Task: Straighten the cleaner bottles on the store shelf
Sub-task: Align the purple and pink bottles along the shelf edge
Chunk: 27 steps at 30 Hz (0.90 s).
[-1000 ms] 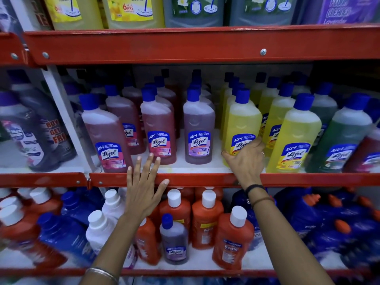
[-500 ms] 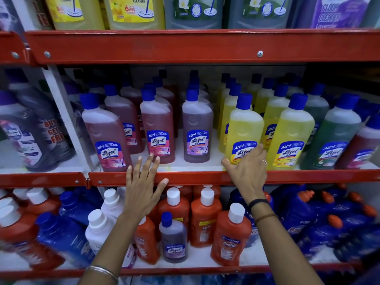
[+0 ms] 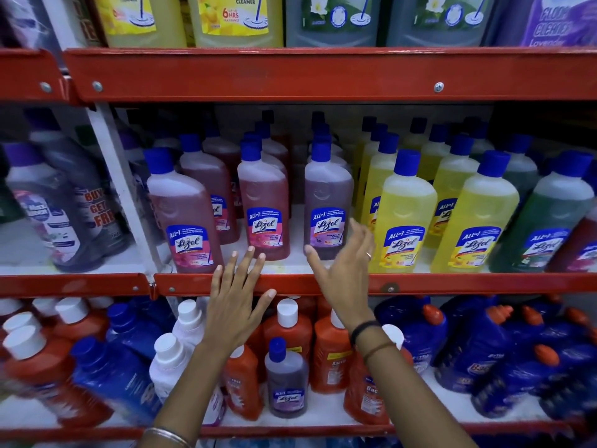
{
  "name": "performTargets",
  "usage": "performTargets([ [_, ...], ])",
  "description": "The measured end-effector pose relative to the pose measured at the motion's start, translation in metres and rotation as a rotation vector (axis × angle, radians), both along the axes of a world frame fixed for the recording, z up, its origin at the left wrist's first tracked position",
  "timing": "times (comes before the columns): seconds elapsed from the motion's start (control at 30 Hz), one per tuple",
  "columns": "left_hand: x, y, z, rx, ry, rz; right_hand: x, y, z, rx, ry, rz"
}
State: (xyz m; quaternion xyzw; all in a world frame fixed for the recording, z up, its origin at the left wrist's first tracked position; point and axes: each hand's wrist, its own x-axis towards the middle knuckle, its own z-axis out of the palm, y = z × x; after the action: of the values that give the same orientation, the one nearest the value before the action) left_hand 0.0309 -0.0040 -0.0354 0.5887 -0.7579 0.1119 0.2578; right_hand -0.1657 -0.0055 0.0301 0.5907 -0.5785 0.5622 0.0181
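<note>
Behind right hand (image 3: 347,273), purple bottle (image 3: 328,205) base hid

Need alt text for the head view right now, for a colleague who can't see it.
Two bare hands reach toward Lizol bottles on a red store shelf: the right hand, open, beside the purple bottle; the left hand, spread, over the shelf edge below the pink bottle.
</note>
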Motion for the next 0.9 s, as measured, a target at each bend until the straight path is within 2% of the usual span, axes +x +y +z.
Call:
performTargets([
  [0.13,0.000,0.000,0.000,0.008,0.013,-0.014,0.017,-0.036,0.016,0.224,-0.002,-0.191],
  [0.23,0.001,0.000,0.001,0.006,0.011,-0.027,0.017,-0.051,0.023,0.313,0.014,-0.260],
  [0.9,0.002,0.003,0.004,0.002,-0.015,-0.020,0.013,-0.007,0.012,0.274,0.145,-0.342],
])
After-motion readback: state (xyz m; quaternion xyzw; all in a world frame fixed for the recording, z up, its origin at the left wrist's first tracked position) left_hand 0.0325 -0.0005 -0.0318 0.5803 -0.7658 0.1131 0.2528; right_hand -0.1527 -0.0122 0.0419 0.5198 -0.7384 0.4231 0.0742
